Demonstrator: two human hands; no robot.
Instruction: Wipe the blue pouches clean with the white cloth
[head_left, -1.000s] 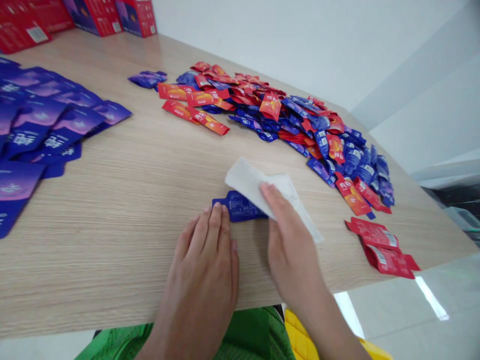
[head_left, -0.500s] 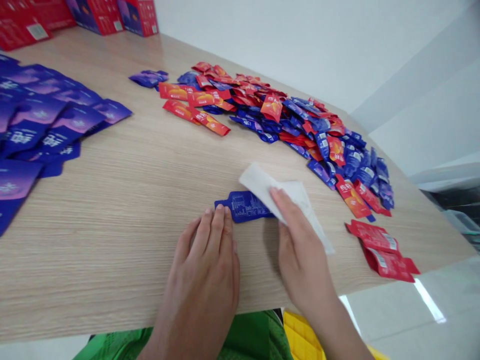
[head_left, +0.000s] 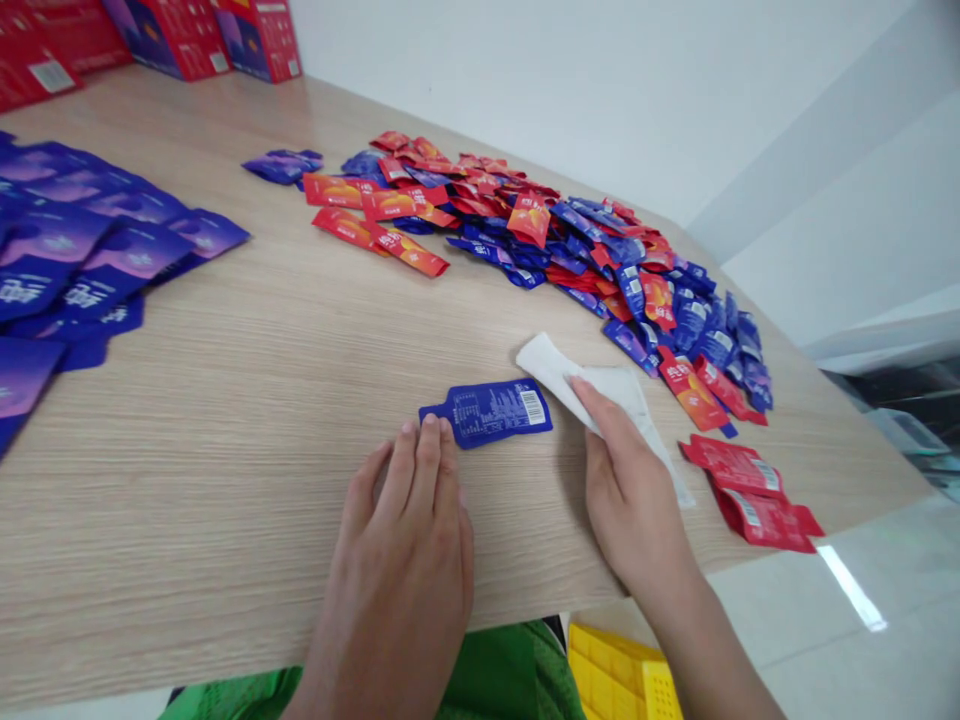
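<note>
A small blue sachet point(head_left: 499, 412) with a narrow neck lies flat on the wooden table, its printed back and barcode facing up. The fingertips of my left hand point(head_left: 409, 540) rest on the sachet's neck end, fingers stretched out and lying flat together. To the right of the sachet, my right hand point(head_left: 630, 480) grips a folded white cloth or tissue point(head_left: 559, 370) between thumb and fingers. The cloth is apart from the sachet, and part of it is hidden behind the hand.
A long heap of red and blue sachets point(head_left: 525, 225) curves along the table's far side. Two red sachets point(head_left: 757, 490) lie near the right edge. Larger blue pouches point(head_left: 82, 240) overlap at left, with red boxes point(head_left: 180, 40) behind. Below the table sits a yellow crate point(head_left: 611, 670).
My right hand has moved right with the white cloth, uncovering the barcode end of the blue sachet. My left hand stays on the sachet's neck. The whole view has shifted slightly.
</note>
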